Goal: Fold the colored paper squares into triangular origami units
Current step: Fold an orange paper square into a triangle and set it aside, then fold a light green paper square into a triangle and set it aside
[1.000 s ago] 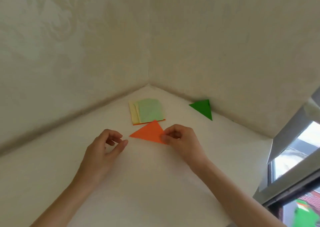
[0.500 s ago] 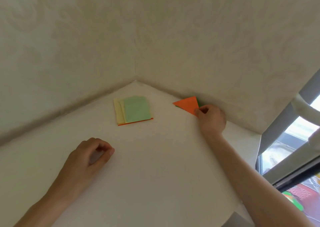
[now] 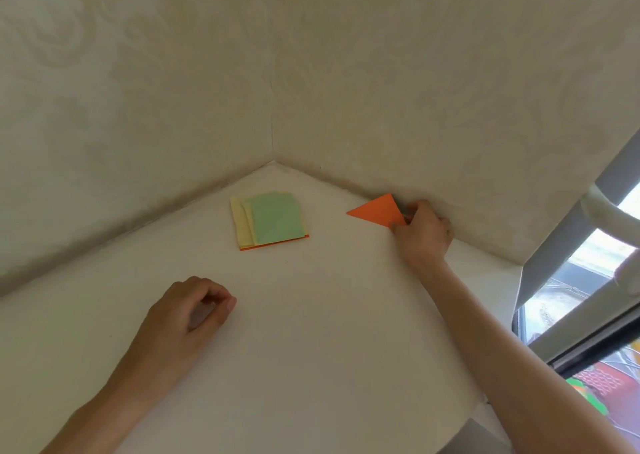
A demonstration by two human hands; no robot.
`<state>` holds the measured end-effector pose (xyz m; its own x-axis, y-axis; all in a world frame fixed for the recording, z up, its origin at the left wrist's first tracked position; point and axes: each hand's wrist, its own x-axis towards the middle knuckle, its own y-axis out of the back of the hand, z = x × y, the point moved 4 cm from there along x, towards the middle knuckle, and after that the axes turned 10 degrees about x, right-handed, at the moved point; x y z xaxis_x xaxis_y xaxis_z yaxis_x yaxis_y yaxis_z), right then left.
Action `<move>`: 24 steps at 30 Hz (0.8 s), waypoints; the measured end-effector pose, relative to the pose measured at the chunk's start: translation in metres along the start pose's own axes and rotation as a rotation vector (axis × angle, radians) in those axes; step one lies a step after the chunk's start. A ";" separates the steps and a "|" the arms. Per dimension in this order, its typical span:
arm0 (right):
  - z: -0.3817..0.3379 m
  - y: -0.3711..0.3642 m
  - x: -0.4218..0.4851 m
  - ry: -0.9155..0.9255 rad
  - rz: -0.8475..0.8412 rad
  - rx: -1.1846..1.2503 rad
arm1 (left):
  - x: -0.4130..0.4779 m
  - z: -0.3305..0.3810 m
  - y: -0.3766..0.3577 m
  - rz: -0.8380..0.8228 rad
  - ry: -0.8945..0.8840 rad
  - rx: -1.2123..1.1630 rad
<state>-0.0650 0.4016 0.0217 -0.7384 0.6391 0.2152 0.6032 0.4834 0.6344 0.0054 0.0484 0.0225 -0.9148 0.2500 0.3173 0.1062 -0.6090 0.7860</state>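
Observation:
An orange folded triangle lies on the white table against the right wall, covering the green triangle, of which only a dark sliver shows at its far edge. My right hand pinches the orange triangle's near right corner. A stack of paper squares, light green on top with yellow and orange below, sits near the table's far corner. My left hand rests on the table at the near left, fingers loosely curled, holding nothing.
Two patterned walls meet at the far corner and bound the table. A window frame stands at the right, just past the table's right edge.
My right hand carried the orange triangle from the table's middle to the right wall and set it over the green triangle. My left hand drew back toward me.

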 end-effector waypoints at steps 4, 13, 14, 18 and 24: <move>-0.004 -0.007 0.000 -0.004 0.059 -0.036 | -0.001 0.000 0.000 -0.004 -0.022 0.019; -0.023 0.000 -0.012 0.167 0.190 -0.117 | 0.000 0.001 -0.001 -0.001 -0.033 0.005; -0.032 0.001 -0.020 0.280 0.217 -0.051 | 0.000 0.000 -0.002 -0.001 -0.035 0.009; -0.073 -0.025 -0.057 0.700 -0.117 0.234 | 0.001 -0.002 -0.004 0.003 -0.040 0.012; -0.102 -0.087 -0.082 0.826 -0.702 -0.229 | -0.001 -0.005 -0.004 -0.003 -0.024 -0.002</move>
<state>-0.0878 0.2460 0.0245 -0.9200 -0.3700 0.1289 -0.0350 0.4054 0.9135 0.0040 0.0471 0.0169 -0.9057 0.2696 0.3271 0.1024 -0.6096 0.7861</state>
